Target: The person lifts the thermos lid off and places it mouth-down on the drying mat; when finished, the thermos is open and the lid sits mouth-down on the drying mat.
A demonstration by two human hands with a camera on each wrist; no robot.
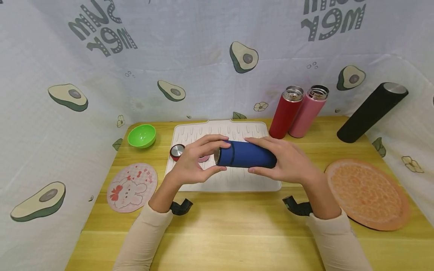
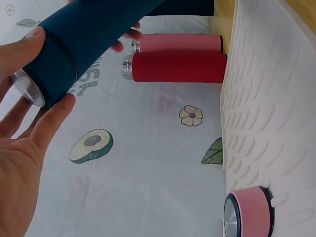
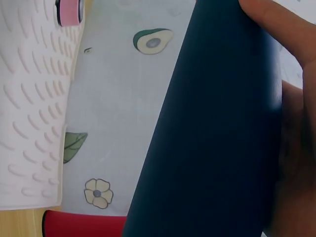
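A blue thermos bottle [image 1: 254, 154] lies level in the air over the white drying mat [image 1: 257, 183], its silver-topped cap [image 2: 55, 74] pointing left. My left hand [image 1: 191, 161] grips the cap end, thumb below and fingers above in the head view. Around the body's other end curls my right hand [image 1: 292, 160]. In the right wrist view the bottle's dark side [image 3: 207, 128] fills much of the picture. Behind my left hand, a red cap [image 1: 177, 151] and a pink cap [image 2: 253, 212] sit on the mat; the pink one is partly hidden in the head view.
Uncapped red [image 1: 286, 113] and pink [image 1: 308, 113] bottles stand at the back right, with a black bottle [image 1: 371, 113] farther right. A green bowl [image 1: 142, 136] and a round bunny mat [image 1: 132, 188] lie left. On the right is a round orange mat [image 1: 367, 194].
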